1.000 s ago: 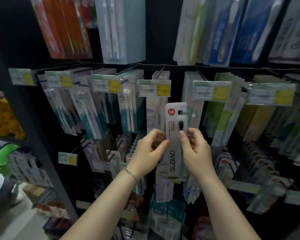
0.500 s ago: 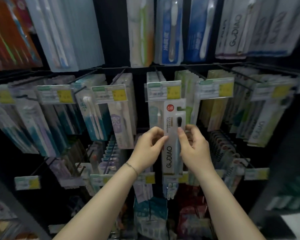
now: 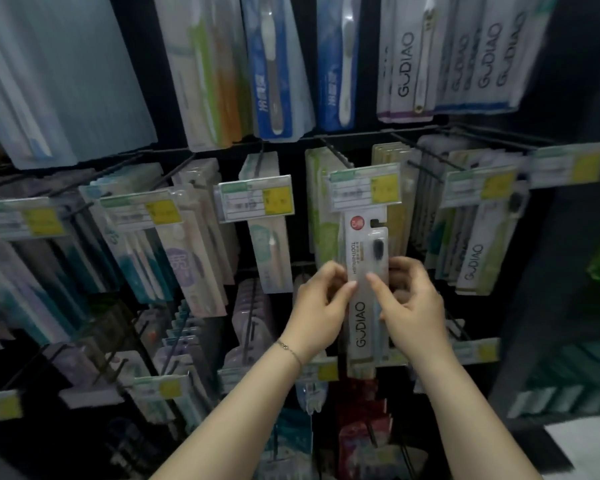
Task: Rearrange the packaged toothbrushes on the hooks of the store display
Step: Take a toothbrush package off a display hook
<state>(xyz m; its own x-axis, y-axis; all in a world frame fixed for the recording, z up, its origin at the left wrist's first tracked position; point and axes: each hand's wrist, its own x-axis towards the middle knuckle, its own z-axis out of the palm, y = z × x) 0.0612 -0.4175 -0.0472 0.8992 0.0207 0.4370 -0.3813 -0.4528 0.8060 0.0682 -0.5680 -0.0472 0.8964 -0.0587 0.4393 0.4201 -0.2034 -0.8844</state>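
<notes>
A white GUDIAO toothbrush pack (image 3: 362,296) with a black brush head stands upright in front of the display's middle row. My left hand (image 3: 317,310) pinches its left edge and my right hand (image 3: 411,303) grips its right edge. The pack's hang hole sits just under a price tag (image 3: 366,187) on the end of a hook. Matching GUDIAO packs (image 3: 471,261) hang to the right and more of them (image 3: 447,57) hang in the top row.
Black wire hooks (image 3: 426,154) stick out toward me, each ending in a green and yellow tag. Rows of packaged toothbrushes (image 3: 194,244) fill the rack left, above and below. A dark upright panel (image 3: 548,271) bounds the rack on the right.
The view has swung to the right along the rack. Both hands keep their hold on the pack, which now sits under a hook's price tag further right.
</notes>
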